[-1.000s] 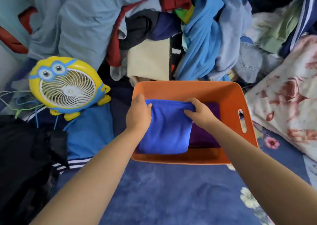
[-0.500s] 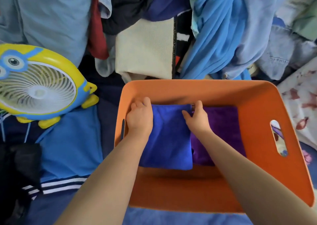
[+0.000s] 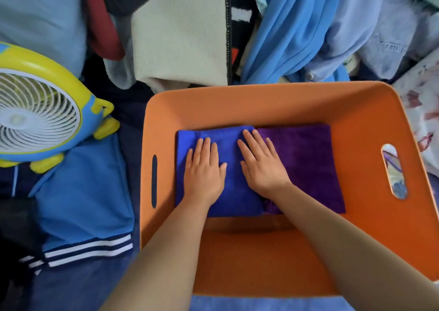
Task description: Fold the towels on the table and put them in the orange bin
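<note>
Bin point(image 3: 356, 111): we see the orange bin filling the middle and right of the view, a slot handle in its 9 o'clock wall and another in its 3 o'clock wall.
Blue towel point(image 3: 213, 136): folded, lying flat on the bin floor toward 9 o'clock, its right edge touching the purple towel.
Purple towel point(image 3: 306, 158): folded, flat on the bin floor just at 3 o'clock of the blue one.
Left hand point(image 3: 203, 173): we see it palm down on the blue towel, fingers point(image 3: 206, 144) straight and close together, pointing to 12 o'clock.
Right hand point(image 3: 263, 166): palm down across the seam where the two towels meet, fingers point(image 3: 257, 138) straight, slightly spread, pressing on cloth and pinching nothing.
Fan point(image 3: 42, 113): a yellow and blue fan at 9 o'clock of the bin, outside it.
Clothes point(image 3: 297, 25): a heap of garments at 12 o'clock, beyond the bin's far wall.
</note>
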A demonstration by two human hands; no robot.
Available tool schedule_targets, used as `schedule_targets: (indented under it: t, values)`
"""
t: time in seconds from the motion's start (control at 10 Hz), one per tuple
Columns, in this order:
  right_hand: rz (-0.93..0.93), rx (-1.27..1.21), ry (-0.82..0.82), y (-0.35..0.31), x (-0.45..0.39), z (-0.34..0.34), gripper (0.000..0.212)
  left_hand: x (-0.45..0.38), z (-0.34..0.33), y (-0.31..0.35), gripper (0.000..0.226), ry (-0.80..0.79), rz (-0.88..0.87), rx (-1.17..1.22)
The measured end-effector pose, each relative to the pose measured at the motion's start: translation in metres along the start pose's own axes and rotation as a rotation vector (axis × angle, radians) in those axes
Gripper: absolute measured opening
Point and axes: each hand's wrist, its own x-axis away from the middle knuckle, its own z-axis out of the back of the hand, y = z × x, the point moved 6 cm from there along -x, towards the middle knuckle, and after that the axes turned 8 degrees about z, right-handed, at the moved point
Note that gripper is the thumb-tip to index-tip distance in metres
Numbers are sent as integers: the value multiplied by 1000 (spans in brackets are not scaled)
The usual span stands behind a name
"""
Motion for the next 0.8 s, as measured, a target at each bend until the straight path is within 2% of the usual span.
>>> schedule_targets:
  t: [0.3,0.6,0.7,0.8]
  values:
    - [-88,90,-145,10,-13,-36,57,-11,-31,-19,61,0,43,-29]
    - [-78,-60,-280,8,-8,-9,55,-8,-10,-9,61,-134,76,-30]
    - [-89,-145,-250,5,8,13,53,7,8,0,58,-169,66,-18]
    - [-103,-221,-101,3,29,47,47,33,29,14,50,-160,49,-13]
